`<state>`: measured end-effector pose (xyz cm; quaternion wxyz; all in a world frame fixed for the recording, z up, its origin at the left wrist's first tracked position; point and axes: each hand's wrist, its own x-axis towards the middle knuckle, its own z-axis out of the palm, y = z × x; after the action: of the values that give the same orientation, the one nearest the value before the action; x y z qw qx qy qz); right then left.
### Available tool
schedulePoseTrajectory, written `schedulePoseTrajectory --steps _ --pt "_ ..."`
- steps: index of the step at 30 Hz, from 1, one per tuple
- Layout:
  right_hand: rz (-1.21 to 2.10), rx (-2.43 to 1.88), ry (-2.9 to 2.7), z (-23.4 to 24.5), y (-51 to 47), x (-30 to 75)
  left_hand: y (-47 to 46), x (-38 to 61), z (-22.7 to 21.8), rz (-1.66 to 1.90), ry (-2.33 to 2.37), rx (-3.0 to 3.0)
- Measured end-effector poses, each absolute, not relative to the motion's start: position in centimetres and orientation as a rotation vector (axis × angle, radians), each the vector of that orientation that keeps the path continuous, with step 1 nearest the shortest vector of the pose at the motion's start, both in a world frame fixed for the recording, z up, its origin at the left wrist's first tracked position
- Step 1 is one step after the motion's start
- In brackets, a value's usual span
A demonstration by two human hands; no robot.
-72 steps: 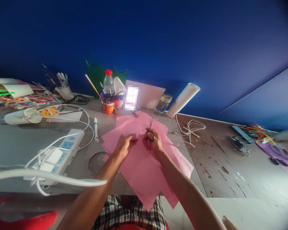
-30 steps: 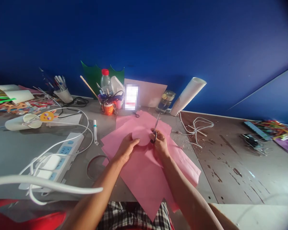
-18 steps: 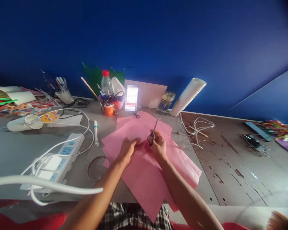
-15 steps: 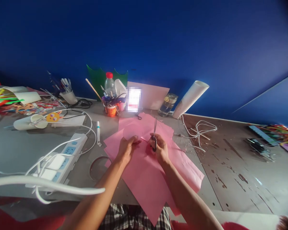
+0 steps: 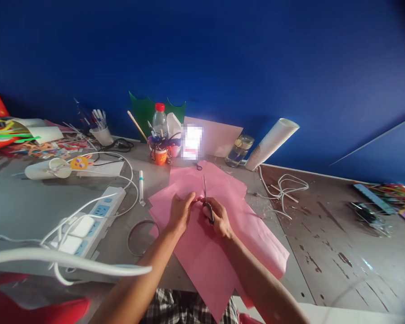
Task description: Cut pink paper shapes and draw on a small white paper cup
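My right hand point(image 5: 220, 218) is closed on the black handles of a pair of scissors point(image 5: 208, 213). Their thin blades point away from me and stand slightly apart. My left hand point(image 5: 181, 211) pinches pink paper between thumb and fingers, just left of the blades. The outline of the held piece is hard to make out against the pink behind it. Both hands are above large sheets of pink paper point(image 5: 207, 258), which overlap on the desk and hang over its front edge.
A roll of tape point(image 5: 129, 243) lies left of the paper, beside a power strip point(image 5: 103, 209) with white cables. Behind stand a lit phone point(image 5: 192, 141), a bottle point(image 5: 159, 120), a glass jar point(image 5: 239, 150) and leaning stacked paper cups point(image 5: 273, 143). A marker point(image 5: 141, 186) lies nearby.
My right hand has brought the scissors left, close to my left hand's fingertips. The rounded pink piece at my left hand no longer stands out clearly. The view has shifted slightly.
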<state>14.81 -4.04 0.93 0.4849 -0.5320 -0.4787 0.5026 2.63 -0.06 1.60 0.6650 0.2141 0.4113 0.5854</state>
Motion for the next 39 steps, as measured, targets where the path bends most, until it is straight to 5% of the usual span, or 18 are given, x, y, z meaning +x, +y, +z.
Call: schedulePoseTrajectory --steps 39 --pt "1.242 -1.313 -1.098 2.0 -4.2 14.2 -0.1 2.8 1.2 1.269 1.019 0.558"
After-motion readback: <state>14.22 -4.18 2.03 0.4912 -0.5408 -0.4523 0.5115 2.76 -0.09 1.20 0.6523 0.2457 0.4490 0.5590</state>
